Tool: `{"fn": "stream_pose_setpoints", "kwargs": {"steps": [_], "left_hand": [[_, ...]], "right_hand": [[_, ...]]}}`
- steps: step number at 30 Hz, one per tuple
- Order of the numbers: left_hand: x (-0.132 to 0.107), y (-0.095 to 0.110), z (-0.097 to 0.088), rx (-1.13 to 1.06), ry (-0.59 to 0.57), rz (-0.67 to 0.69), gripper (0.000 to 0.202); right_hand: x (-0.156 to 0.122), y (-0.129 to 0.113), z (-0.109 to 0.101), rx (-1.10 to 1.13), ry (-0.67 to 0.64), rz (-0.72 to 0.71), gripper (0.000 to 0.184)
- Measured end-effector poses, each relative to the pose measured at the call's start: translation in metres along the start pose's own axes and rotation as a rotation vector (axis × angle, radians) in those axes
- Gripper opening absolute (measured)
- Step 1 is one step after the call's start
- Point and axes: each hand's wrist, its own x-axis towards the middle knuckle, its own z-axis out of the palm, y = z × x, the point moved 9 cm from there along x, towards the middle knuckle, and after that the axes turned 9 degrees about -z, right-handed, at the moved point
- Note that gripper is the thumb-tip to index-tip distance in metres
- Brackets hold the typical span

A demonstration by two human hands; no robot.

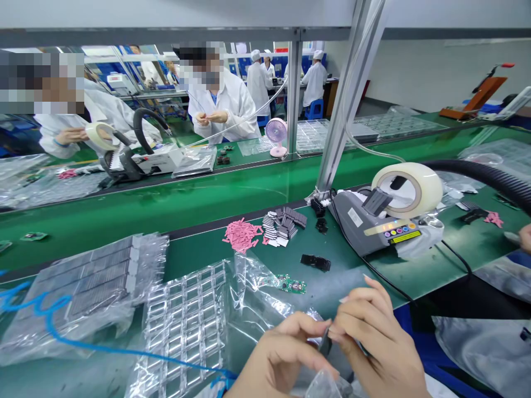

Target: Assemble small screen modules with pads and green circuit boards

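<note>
In a workroom [415,72], a smooth green tabletop [194,249] bears a gridded tray [186,323]. Left hand [282,348] and right hand [375,340] pinch a dark piece [326,342].

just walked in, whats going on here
The person's left hand and right hand pinch a small dark piece, too hidden to identify. Beyond them lie a green circuit board and a pile of pink strips, with a tape dispenser to the right. Across the way is a white-coated co-worker.
</note>
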Motion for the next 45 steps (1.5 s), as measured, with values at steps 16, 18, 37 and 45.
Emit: {"fn": "stream_pose_setpoints", "kwargs": {"steps": [16,18,37,45], "left_hand": [[0.000,0.001,-0.006,0.086,0.056,-0.016,0.032],[0.001,0.001,-0.005,0.080,0.041,-0.025,0.030],[-0.005,0.002,0.003,-0.085,0.083,-0.047,0.031],[-0.002,0.000,0.003,0.011,0.034,0.032,0.028]], "right_hand": [[-0.013,0.005,0.013,-0.054,-0.008,0.111,0.017],[-0.013,0.004,0.014,-0.067,-0.005,0.110,0.017],[-0.010,0.001,0.002,-0.049,-0.044,0.074,0.016],[-0.011,-0.001,0.001,-0.077,-0.037,0.011,0.014]]}}
